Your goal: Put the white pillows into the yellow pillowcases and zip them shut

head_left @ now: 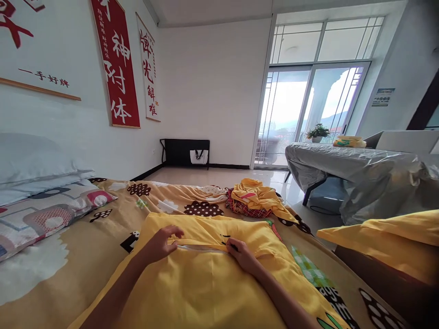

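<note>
A yellow pillowcase (206,288) lies in front of me on the bed, with a pillow-like bulk under its cloth. Across its middle runs a slit-like opening with a pale line and a raised yellow strip along it. At the left end of that strip, my left hand (166,242) grips the edge, its thumb low and its upper fingers curled. My right hand (240,253) is closed on the strip's other end, pinching the cloth beside a small dark printed mark. The strip stretches straight between both hands. A carrot print (274,230) shows near the pillowcase's far right corner.
Crumpled yellow clothing (252,196) lies on the patterned bedsheet (171,194) beyond the pillowcase. At left are patterned pillows (65,212). More yellow cloth (387,235) is at the right edge. A plastic-covered table (325,157) holds a potted plant (317,132) and a packet (350,141).
</note>
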Demonstrator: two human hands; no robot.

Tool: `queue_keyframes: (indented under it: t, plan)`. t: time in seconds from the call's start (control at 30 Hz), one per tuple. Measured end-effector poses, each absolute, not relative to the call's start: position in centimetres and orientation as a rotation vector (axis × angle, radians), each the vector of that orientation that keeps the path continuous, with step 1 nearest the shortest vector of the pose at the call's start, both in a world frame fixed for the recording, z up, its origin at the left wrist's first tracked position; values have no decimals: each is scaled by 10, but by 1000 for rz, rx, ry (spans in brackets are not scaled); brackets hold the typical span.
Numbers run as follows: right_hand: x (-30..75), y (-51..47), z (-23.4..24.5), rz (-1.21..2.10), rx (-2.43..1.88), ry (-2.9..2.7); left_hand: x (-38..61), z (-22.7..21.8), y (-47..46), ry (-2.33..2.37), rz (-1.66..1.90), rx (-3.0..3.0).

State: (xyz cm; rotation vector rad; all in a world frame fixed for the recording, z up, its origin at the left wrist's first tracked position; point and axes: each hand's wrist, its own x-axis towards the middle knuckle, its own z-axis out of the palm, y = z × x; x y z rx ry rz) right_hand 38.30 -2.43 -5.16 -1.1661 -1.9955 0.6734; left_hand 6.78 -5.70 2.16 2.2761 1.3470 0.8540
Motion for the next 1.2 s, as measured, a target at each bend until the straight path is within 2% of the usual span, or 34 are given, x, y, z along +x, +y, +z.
queue_keyframes:
  t: [0.13, 0.33, 0.6, 0.7, 0.87, 1.2]
  plan:
    - [381, -25, -58, 566, -1208, -2002, 32, 3, -36, 1385, 688, 2226]
    - [374, -19, -53, 386, -1324, -2162, 10, -37, -39, 1379, 892, 2117]
    - [324, -10, 20, 66, -1649, -2540, 4, -29, -49, 1436, 961, 2097]
    - [285, -20, 38, -139, -1492, -2562, 4, -35, -45, 1472, 1023, 2038]
    - [212, -38, 31, 51, -986, -2719, 1, -43, -41, 1433, 1106, 1978]
    - [150, -36, 0, 132, -1361, -2618, 1, -49, -36, 1389, 1275, 1757]
